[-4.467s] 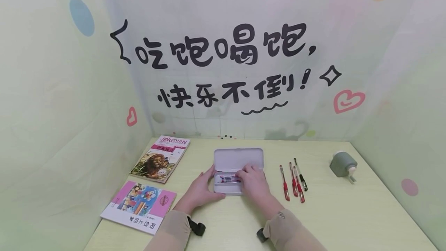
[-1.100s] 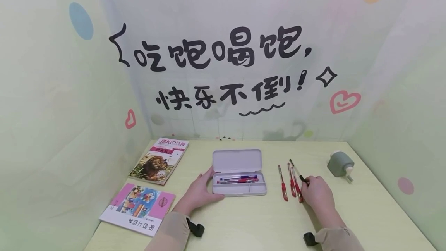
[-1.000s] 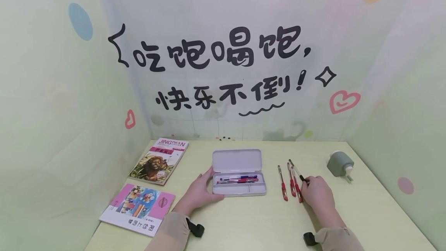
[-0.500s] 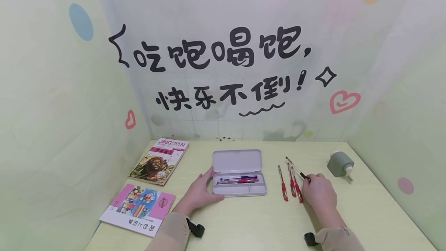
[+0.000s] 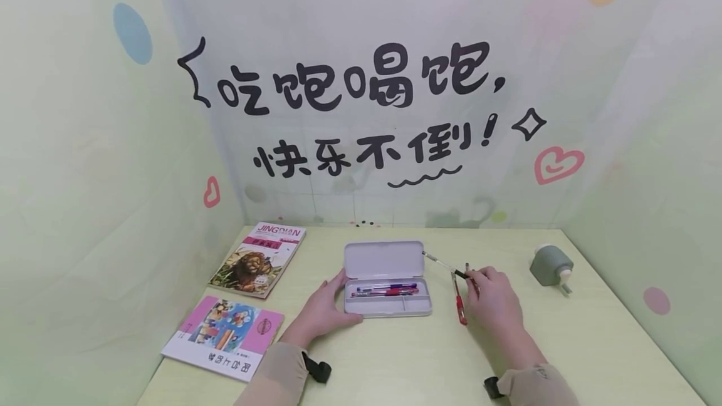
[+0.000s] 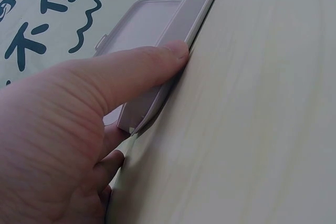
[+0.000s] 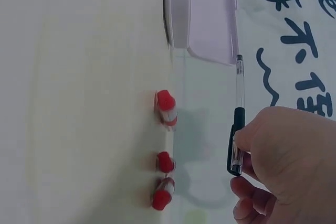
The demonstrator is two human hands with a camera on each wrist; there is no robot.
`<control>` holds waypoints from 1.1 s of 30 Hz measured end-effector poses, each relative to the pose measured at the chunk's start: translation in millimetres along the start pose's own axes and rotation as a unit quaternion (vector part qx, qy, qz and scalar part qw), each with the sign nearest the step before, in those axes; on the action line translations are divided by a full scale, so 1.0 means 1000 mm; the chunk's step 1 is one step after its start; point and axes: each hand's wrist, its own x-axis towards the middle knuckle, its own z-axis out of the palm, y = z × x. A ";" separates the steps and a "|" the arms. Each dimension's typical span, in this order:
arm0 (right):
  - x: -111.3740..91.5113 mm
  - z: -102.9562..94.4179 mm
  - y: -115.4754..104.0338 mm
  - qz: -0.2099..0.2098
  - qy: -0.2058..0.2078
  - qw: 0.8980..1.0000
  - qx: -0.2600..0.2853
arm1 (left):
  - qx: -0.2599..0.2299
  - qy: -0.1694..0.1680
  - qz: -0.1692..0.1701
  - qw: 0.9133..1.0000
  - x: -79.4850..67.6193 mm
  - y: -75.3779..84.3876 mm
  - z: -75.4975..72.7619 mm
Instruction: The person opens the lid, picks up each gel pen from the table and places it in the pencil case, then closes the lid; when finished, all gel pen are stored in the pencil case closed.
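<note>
Has just lifted the black pen [image 7: 239, 117] off the tabletop [image 5: 395, 365], pinched in the right hand [image 5: 495, 301], leaving the red pens [image 7: 167, 107] loose beneath, and brought it closer to the open pencil case [image 5: 373, 307], left of that hand and gripped by the left hand [image 5: 323, 309].

This place is looking like a small study corner; the views are leaving open whether it is belonging to a home, a school or something other. A light wood-grained table [image 5: 389, 362] is filling the corner, and pale walls [image 5: 338, 17] are enclosing it on three sides. Large black Chinese characters [image 5: 390, 80] are running across the back, while a pink heart [image 5: 556, 166] and a blue dot [image 5: 133, 33] are decorating too. A lion-covered book [image 5: 256, 262], a pink-and-white book [image 5: 225, 337], an open pencil case [image 5: 383, 260] and red-capped pens [image 5: 460, 309] are lying there.
</note>
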 end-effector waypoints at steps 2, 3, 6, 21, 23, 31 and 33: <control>0.001 0.002 -0.008 -0.018 0.003 1.000 0.001 | 0.000 0.000 0.002 1.000 0.000 0.000 0.000; 0.002 0.004 -0.012 -0.026 0.006 1.000 0.003 | 0.000 0.001 0.003 1.000 0.000 0.000 0.000; 0.006 0.009 -0.025 -0.050 0.009 0.999 0.005 | -0.001 0.002 0.005 1.000 0.000 0.000 -0.001; 0.016 0.044 -0.073 -0.101 -0.031 0.994 0.003 | -0.011 -0.003 -0.004 1.000 0.000 0.001 0.000; 0.016 0.048 -0.077 -0.111 -0.027 0.993 0.002 | -0.011 -0.002 -0.006 1.000 0.000 0.002 0.000; 0.018 0.058 -0.094 -0.149 -0.030 0.988 -0.010 | -0.007 -0.004 -0.009 1.000 0.000 0.003 -0.001; 0.018 0.059 -0.098 -0.152 -0.037 0.988 -0.011 | -0.009 -0.005 -0.006 1.000 0.000 0.003 -0.002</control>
